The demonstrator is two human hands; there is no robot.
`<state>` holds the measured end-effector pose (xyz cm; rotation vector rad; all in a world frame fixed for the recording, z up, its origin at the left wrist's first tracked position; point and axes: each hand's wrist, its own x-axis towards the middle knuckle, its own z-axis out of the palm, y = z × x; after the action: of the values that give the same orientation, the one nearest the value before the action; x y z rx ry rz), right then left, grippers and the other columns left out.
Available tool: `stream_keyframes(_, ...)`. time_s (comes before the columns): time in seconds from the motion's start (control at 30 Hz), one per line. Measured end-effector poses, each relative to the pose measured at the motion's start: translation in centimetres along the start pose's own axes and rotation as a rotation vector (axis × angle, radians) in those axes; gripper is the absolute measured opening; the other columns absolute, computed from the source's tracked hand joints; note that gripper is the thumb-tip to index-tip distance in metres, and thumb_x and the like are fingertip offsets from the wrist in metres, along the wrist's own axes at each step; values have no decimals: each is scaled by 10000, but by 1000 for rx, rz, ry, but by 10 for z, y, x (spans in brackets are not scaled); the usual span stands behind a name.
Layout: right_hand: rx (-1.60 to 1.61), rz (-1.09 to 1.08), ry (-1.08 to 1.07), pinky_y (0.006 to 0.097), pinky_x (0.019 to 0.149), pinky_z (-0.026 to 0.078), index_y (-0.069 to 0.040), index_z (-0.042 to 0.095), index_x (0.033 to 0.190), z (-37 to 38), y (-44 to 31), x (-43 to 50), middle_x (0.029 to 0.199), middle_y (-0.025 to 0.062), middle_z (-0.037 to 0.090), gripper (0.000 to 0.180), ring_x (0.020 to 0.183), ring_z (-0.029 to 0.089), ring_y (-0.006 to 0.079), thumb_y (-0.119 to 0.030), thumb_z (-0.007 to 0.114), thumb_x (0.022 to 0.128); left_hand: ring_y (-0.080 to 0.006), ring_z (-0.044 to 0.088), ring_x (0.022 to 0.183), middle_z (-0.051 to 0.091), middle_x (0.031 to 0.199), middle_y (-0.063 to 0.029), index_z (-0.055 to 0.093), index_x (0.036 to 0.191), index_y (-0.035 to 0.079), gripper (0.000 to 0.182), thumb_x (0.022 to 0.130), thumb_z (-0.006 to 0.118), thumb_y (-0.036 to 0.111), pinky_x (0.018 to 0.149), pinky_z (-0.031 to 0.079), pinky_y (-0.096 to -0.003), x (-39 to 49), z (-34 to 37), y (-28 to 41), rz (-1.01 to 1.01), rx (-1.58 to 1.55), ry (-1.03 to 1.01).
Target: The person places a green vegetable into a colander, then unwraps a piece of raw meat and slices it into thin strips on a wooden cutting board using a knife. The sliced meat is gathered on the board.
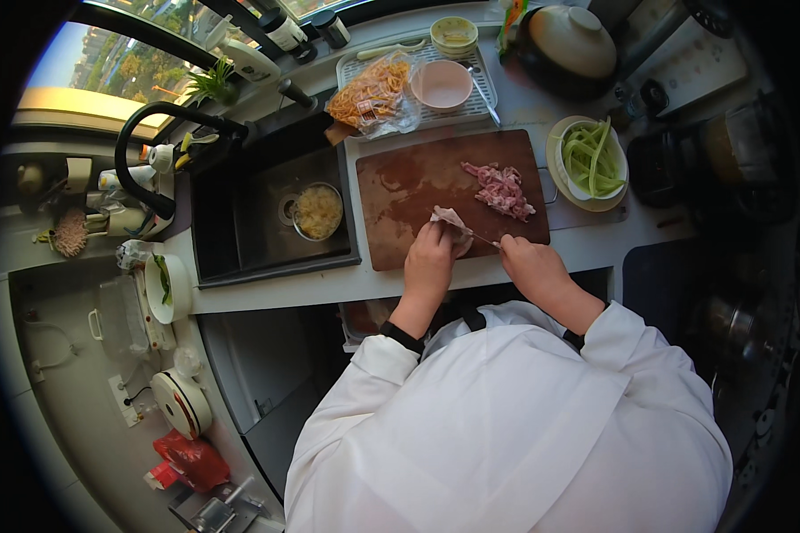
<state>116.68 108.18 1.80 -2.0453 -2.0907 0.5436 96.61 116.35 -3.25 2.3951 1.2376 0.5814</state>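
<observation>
My left hand (432, 254) grips a pale piece of raw meat (455, 221) over the near edge of the brown cutting board (407, 180). My right hand (532, 261) is closed around something whose thin end reaches toward that meat; it looks like a narrow knife blade (485, 240), its handle hidden in my fist. Behind my hands, a pile of cut pink raw meat (503, 190) lies on the right part of the board. Wet patches show on the board's left half.
Left of the board is a dark sink (267, 246) holding a bowl of pale shredded food (318, 212). A black faucet (123, 153) arches above. Behind stands a white drain tray (490, 73) with a bagged orange food and bowls. Green strips (590, 156) fill a bowl at right, near a lidded pot (567, 50).
</observation>
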Motion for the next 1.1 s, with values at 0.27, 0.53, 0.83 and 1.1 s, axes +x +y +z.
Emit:
stream_keyframes(0.27, -81, 45, -125, 412, 581, 600, -50, 528, 939, 0, -8, 4, 800, 155, 677, 131, 711, 737, 337, -28, 641, 877, -348, 618, 1123, 624, 1198, -146, 623, 1145, 5, 436, 790, 803, 183, 906, 550, -429, 2, -1, -3, 1, -63, -47)
stream_keyframes(0.53, -111, -9, -140, 403, 577, 600, -52, 529, 942, -9, -11, 10, 805, 151, 682, 124, 706, 738, 333, -47, 641, 890, -377, 549, 1245, 580, 1308, -177, 594, 1241, 4, 547, 765, 816, 156, 988, 521, -435, -1, -7, -3, 15, -34, -134)
stream_keyframes(0.83, -96, 62, -238, 399, 591, 608, -52, 557, 926, 2, -13, 31, 814, 164, 714, 99, 732, 750, 331, -124, 623, 942, -386, 571, 1217, 586, 1342, -191, 612, 1241, 7, 512, 787, 798, 154, 1001, 511, -443, 3, -3, -7, -77, -115, -151)
stream_keyframes(1.1, 8, -104, -59, 446, 582, 585, -53, 569, 914, 36, -15, 92, 750, 161, 705, 208, 696, 730, 350, -238, 586, 1009, -370, 572, 1246, 610, 1324, -168, 619, 1193, 22, 455, 790, 786, 153, 985, 530, -432, 5, -2, -5, -7, -66, -95)
